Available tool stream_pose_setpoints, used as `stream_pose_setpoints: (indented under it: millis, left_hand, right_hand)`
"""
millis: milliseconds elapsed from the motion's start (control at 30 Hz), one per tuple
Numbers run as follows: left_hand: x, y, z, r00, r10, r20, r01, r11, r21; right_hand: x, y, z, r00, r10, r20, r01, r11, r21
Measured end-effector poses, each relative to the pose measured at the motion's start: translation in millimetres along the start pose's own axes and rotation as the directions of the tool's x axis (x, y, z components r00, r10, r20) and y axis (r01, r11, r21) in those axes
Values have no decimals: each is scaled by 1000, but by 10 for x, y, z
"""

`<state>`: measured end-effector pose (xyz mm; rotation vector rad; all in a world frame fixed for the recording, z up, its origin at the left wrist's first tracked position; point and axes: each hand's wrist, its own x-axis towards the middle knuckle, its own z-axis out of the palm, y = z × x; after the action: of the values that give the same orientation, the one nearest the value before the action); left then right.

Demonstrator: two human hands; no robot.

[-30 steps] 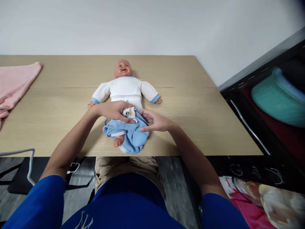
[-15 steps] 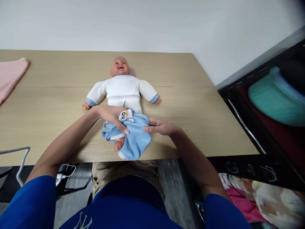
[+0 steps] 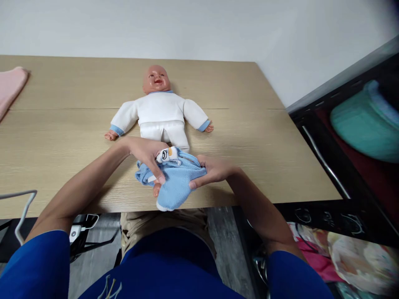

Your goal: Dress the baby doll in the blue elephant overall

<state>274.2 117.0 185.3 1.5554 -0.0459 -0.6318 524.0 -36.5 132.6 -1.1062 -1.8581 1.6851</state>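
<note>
A baby doll (image 3: 162,110) in a white top with blue cuffs lies on its back, head away from me. Bunched around its lower legs is a light blue garment, apparently doll trousers (image 3: 176,182), with a white cartoon patch and white trim. One bare doll foot (image 3: 156,189) pokes out below my left thumb; the other foot is hidden in the cloth. My left hand (image 3: 149,155) grips the gathered cloth near the patch, thumb on top. On the other side, my right hand (image 3: 212,171) pinches the cloth's right edge between thumb and fingers.
A pink cloth (image 3: 11,89) lies at the left of the wooden table (image 3: 249,137). To the right, a black shelf rack (image 3: 324,166) holds a teal basin (image 3: 364,122). A white metal bar (image 3: 28,207) rises at the near left edge.
My right hand has shifted slightly right and down, drawing the blue cloth outward. Less of the bare doll foot shows now. My left hand stays nearly in place on the cloth.
</note>
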Motion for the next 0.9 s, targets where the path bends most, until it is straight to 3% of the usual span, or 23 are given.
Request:
stream_pose_setpoints:
  millis: [100,200,267,367,467,567,733,900]
  left_hand:
    - [-5,29,33,999,-30,26,32,996,-81]
    - [-16,-28,-5,998,26,-62,-30,998,-60]
    - [-27,-109,-65,977,114,-178,-107,993,48]
    - [-29,-227,-145,926,225,-302,-176,968,181]
    - [-11,-282,-163,903,231,-362,-165,965,205]
    - [9,-257,-130,918,225,-326,-187,972,144]
    - [7,-136,-48,981,163,-106,-163,987,15]
    - [-24,-137,-72,971,117,-207,-118,993,6]
  right_hand:
    - [0,41,-5,991,-120,-55,127,983,136]
    - [6,100,-24,961,-192,-201,236,946,222]
    - [7,122,-46,972,-173,-160,208,948,242]
    - [8,123,-73,993,-122,1,119,973,200]
    - [18,129,-72,994,-92,62,81,983,162]
    - [29,172,-46,995,-65,71,52,985,164]
    - [44,212,9,994,-110,-10,109,963,246]
    - [64,30,9,991,-131,5,126,964,235]
